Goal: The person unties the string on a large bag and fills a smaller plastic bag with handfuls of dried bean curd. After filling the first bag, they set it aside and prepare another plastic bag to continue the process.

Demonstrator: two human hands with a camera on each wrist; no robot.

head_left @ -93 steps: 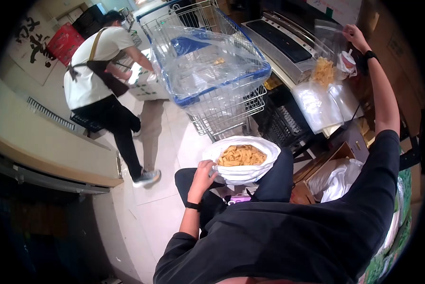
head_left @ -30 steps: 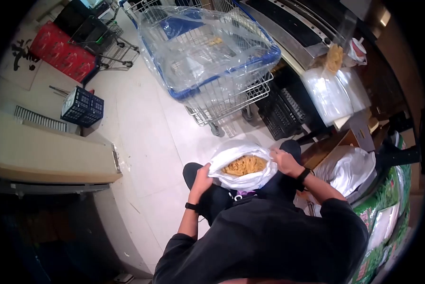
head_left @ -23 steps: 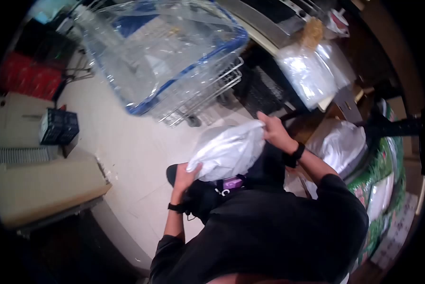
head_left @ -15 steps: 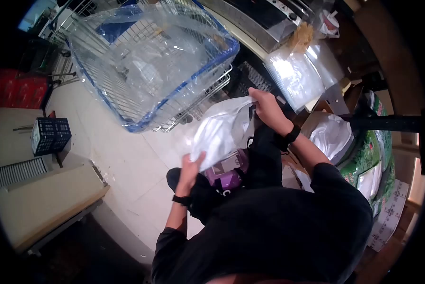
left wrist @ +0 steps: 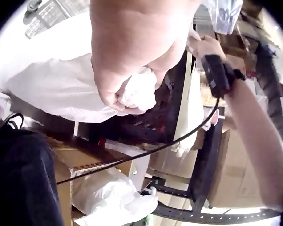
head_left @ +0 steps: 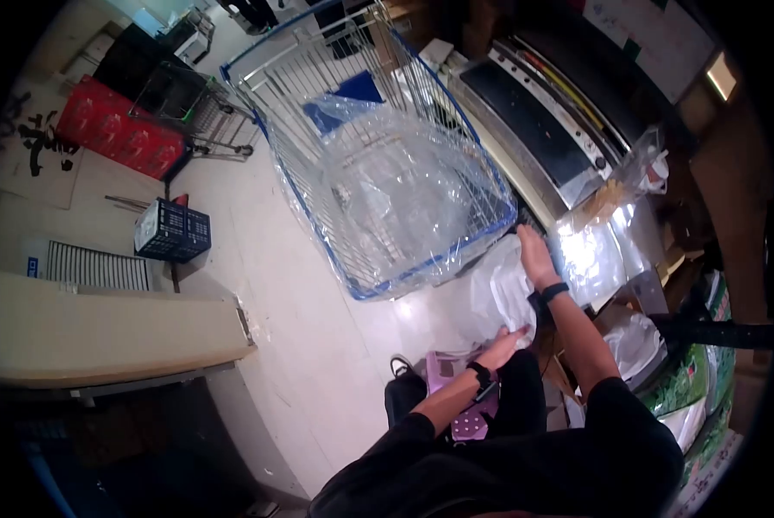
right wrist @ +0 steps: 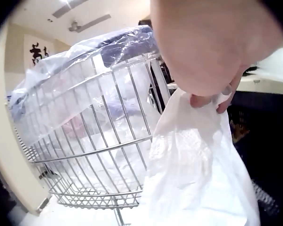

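Both hands hold a white sack beside the near end of the trolley. My left hand grips its lower part; in the left wrist view that hand has its fingers curled round a bunched piece of the white sack. My right hand holds the upper edge, and in the right wrist view the hand pinches the top of the sack, which hangs down below it. The sack's contents are hidden. A clear plastic liner lies inside the trolley.
A sealing machine stands on the bench at the right, near clear bags and a bag of yellowish pieces. A purple stool is between the legs. A dark crate and red boxes are at left.
The sack has moved from above the lap to the right, beside the trolley, with both hands on it. Its opening with yellowish pieces was visible earlier and is now out of sight. The head view has shifted.
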